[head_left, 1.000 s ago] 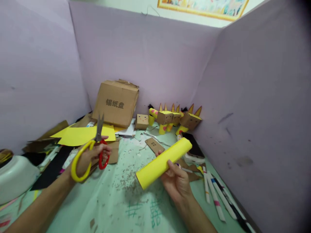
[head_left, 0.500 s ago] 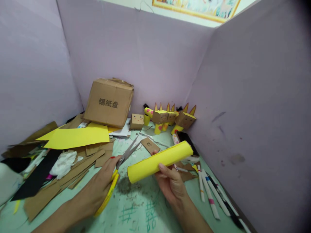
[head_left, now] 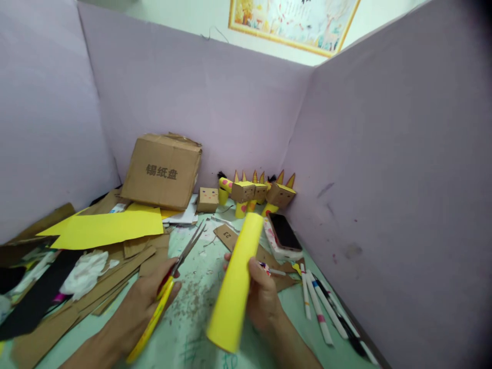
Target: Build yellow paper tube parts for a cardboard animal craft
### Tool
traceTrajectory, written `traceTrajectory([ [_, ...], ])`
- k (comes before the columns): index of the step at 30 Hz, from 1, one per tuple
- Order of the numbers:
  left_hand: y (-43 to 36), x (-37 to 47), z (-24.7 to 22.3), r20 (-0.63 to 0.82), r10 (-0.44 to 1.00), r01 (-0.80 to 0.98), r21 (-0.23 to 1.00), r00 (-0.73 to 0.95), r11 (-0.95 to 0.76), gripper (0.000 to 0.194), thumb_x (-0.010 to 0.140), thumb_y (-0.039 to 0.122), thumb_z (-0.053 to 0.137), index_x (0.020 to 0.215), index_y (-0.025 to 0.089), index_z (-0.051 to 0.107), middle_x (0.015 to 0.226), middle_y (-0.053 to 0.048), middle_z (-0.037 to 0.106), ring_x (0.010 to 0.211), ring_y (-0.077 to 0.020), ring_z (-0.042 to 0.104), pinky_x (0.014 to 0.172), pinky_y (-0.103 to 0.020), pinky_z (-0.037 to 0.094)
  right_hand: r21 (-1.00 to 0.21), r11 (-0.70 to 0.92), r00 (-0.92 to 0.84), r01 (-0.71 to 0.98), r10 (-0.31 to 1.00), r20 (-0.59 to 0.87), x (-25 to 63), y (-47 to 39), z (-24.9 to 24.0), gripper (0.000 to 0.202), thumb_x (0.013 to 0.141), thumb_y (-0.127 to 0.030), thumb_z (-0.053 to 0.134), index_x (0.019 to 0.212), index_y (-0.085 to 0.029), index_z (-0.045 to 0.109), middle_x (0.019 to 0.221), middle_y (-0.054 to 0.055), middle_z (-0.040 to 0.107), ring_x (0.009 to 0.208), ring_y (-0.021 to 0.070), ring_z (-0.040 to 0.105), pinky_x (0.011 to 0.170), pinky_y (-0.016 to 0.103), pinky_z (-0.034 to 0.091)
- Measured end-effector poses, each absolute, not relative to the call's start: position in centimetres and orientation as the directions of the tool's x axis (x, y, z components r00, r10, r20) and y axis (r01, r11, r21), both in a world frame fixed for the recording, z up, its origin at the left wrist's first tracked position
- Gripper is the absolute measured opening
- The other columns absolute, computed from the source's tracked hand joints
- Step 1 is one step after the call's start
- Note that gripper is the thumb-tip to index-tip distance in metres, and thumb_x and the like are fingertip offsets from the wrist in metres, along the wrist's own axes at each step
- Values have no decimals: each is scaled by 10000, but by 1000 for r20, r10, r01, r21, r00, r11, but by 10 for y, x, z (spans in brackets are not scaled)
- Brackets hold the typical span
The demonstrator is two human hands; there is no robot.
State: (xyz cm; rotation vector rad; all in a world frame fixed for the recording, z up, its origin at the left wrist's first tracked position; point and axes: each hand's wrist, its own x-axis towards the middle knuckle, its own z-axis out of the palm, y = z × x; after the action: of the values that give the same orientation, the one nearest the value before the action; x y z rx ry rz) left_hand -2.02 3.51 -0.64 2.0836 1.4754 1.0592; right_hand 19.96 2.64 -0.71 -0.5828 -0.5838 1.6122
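Note:
My left hand [head_left: 142, 302] is closed around the yellow-handled scissors [head_left: 186, 249], whose blades point away from me and sit slightly apart. In my right hand [head_left: 263, 297] is a yellow paper tube [head_left: 237, 282], gripped about its middle between thumb and fingers. The tube slants, its far end up and to the right, its near end toward me. Below and beyond it on the green table [head_left: 192, 307] lies a flat cardboard piece marked 23 [head_left: 226, 236]. A small cardboard box with a drawn face [head_left: 208, 200] stands farther back.
Yellow sheets [head_left: 115, 228], cardboard strips [head_left: 115, 282] and crumpled white tissue [head_left: 84, 274] cover the left side. A large cardboard box [head_left: 161, 171] leans at the back, near several yellow horned figures [head_left: 244, 191]. A phone [head_left: 285, 233] and several markers [head_left: 320, 312] lie at right, beside the partition [head_left: 384, 179].
My right hand has turned the yellow tube from nearly level to steeply slanted. The scissors' blades are closer together, and my left hand has shifted slightly left and down. The view has also shifted.

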Motion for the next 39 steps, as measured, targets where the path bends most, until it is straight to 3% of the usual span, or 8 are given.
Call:
traceTrajectory([
  [6,45,-27,4,263,957,94,957,118,-275,374,769,366,580,1086,210,456,931,-44,614,635,-131,542,535,-244,435,-665,-650,-702,-368,663,-259,209,31,-20,620,753,-601,494,879,-15,656,750,124,681,470,142,607,361,227,496],
  [15,48,-32,5,150,952,-241,967,268,-85,455,625,204,719,1017,180,491,792,-7,588,724,-148,565,633,-266,463,-664,-746,-869,-56,364,-336,208,31,-13,669,738,-664,457,855,-40,669,537,65,644,431,141,608,370,192,490],
  [21,45,-22,4,-53,985,-379,918,165,113,569,515,222,759,988,169,446,636,37,583,470,-94,495,395,-205,401,-740,-442,-558,-508,823,-109,205,21,-23,441,724,-567,585,885,-169,684,741,72,709,440,113,570,366,190,456],
  [23,42,-17,5,-112,987,-438,886,117,152,579,483,215,759,963,172,438,598,58,562,444,-80,475,387,-199,402,-785,-262,-392,-562,920,-26,199,18,-23,287,681,-367,703,923,-214,684,788,49,712,581,156,621,494,249,524],
  [25,39,-11,5,-131,988,-470,869,85,156,574,470,211,750,947,175,433,566,78,537,426,-67,459,387,-190,399,-830,-45,-206,-557,975,85,191,16,-22,448,601,-233,763,1031,-269,645,986,32,691,873,212,625,749,343,527],
  [28,31,-1,0,-162,983,-474,861,91,186,579,472,217,745,956,173,431,554,75,550,391,-67,462,385,-196,393,-850,146,-18,-507,983,180,183,16,-21,627,611,-266,766,1189,-330,532,1257,9,561,1150,238,491,981,424,374],
  [33,17,8,-4,-159,945,-302,921,287,247,472,617,381,693,964,178,446,496,66,531,377,-101,488,394,-217,393,-820,88,70,-565,996,59,188,19,-15,414,677,-382,719,1044,-216,626,1085,85,664,1023,251,581,881,397,461],
  [39,15,-8,1,130,917,325,909,376,-262,307,839,373,453,1105,223,495,831,-16,607,669,-147,574,597,-258,463,-619,56,130,-783,989,-75,209,30,-2,362,742,-502,618,894,-177,665,820,30,711,779,196,655,849,406,502],
])
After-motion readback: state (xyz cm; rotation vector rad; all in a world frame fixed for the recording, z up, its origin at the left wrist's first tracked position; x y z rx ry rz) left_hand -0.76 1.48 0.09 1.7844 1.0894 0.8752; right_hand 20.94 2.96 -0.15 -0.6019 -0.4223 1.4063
